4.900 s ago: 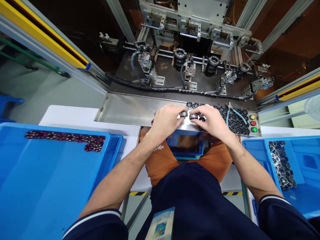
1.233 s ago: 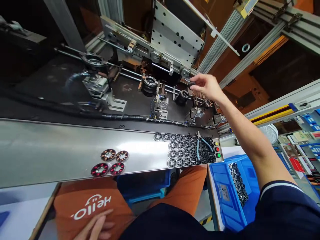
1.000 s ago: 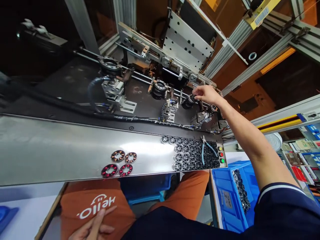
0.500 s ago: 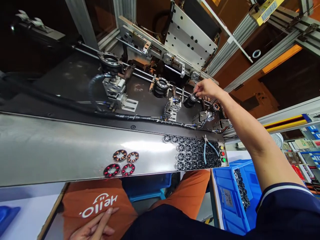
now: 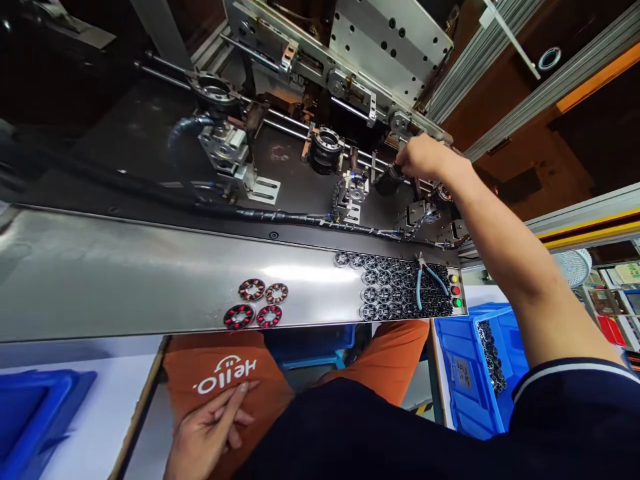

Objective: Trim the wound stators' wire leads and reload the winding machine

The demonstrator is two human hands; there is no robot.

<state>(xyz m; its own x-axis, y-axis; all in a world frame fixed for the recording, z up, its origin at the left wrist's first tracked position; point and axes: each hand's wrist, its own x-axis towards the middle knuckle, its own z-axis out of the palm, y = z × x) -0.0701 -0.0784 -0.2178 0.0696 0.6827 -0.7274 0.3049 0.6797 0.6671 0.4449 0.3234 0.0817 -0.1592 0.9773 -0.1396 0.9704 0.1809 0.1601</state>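
Observation:
My right hand (image 5: pixel 419 157) reaches into the machine, its fingers curled together at the top of a black cylindrical holder (image 5: pixel 389 180). Whatever is between those fingertips is hidden. My left hand (image 5: pixel 213 423) rests on my orange trouser leg (image 5: pixel 200 363), fingers loosely extended and nothing visible in them. Four wound rings lie on the metal ledge (image 5: pixel 125 280), two with orange windings (image 5: pixel 251 289) and two with red ones (image 5: pixel 239 317). Rows of black round parts (image 5: pixel 384 294) cover the ledge's right end, with blue-handled pliers (image 5: pixel 419 290) lying on top.
Another round holder (image 5: pixel 326 150) and metal clamps (image 5: pixel 354 190) stand along the machine's rails. Yellow, red and green buttons (image 5: pixel 456 291) sit at the ledge's right end. A blue bin (image 5: pixel 463 373) with black parts stands at the lower right, another blue bin (image 5: pixel 45 413) at the lower left.
The camera view has shifted, showing more of the lower left. My right hand has turned, its back now facing up over the holder. My left hand still rests on the leg.

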